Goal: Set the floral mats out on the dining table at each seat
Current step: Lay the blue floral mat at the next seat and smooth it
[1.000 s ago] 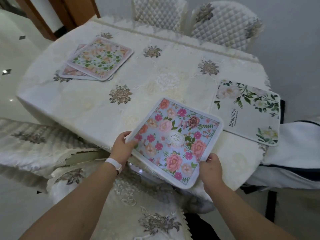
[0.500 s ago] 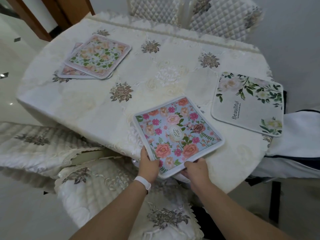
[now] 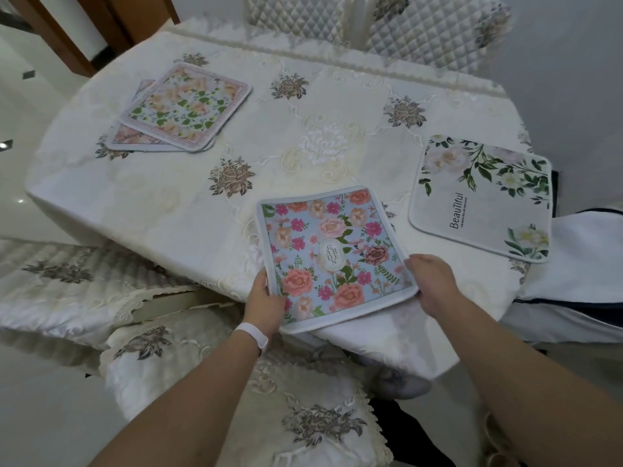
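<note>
A blue mat with pink and orange flowers [image 3: 332,251] lies flat on the near edge of the dining table [image 3: 168,197], its near corner just past the edge. My left hand [image 3: 266,298] grips the mat's near left edge. My right hand [image 3: 429,281] holds its near right corner. A white mat with green leaves and the word "Beautiful" [image 3: 482,197] lies at the table's right side. Two more floral mats [image 3: 183,107] sit stacked, slightly offset, at the far left.
A cream embroidered cloth covers the table. Padded chairs with embroidered covers stand below my arms [image 3: 286,416] and at the left [image 3: 67,284]. Two quilted chair backs [image 3: 435,25] stand behind the far edge. A white chair cover [image 3: 573,274] is at the right.
The blue mat was turned clockwise and set down flat near the table's front edge. My hands shifted from its sides to its near corners. The view moved a little closer.
</note>
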`<state>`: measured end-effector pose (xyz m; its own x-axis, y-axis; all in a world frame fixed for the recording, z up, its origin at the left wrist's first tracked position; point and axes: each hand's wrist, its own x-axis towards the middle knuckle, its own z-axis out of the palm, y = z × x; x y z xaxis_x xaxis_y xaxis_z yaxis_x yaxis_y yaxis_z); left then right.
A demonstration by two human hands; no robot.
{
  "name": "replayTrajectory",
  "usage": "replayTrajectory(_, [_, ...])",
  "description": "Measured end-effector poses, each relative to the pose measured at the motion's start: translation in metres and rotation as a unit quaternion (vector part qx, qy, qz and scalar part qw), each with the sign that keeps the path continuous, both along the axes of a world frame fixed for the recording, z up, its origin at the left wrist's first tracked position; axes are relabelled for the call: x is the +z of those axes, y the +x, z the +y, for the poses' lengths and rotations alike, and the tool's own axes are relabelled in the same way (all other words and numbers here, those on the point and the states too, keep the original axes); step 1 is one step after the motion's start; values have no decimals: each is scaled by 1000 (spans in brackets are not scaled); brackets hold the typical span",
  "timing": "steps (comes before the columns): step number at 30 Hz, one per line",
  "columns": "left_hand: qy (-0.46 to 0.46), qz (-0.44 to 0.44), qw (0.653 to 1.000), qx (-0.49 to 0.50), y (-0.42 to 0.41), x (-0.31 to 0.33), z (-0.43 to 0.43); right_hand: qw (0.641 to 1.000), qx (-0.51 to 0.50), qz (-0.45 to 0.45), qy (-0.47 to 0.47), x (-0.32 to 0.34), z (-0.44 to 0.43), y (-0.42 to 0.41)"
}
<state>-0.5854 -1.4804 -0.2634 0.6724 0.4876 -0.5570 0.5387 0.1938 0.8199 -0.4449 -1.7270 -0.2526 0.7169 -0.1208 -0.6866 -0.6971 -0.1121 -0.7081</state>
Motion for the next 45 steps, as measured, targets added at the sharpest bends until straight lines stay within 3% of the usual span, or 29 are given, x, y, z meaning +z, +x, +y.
replayTrajectory(5, [96,27,995,-22,18,5,35,993,106,47,6,-10,5,-20])
replayTrajectory(9, [154,30,986,-63,37,15,52,992,125,15,-19,-15,15,-44])
replayTrajectory(16, [201,34,971,-125,54,24,77,989,137,-16,-50,-15,30,-72])
replayTrajectory(26, [200,81,969,-119,45,5,94,988,141,49,-35,-8,41,-79])
replayTrajectory(32, [311,78,919,-229,33,0,103,973,181,21,-140,0,36,-84])
replayTrajectory(36, [422,79,836,-342,23,-1,109,935,267,-46,-228,-7,32,-98])
replayTrajectory(41, [408,123,800,-423,10,-4,118,841,419,-142,-310,-12,35,-106])
replayTrajectory(45, [400,117,798,-435,5,-3,123,814,454,-143,-333,-18,37,-108])
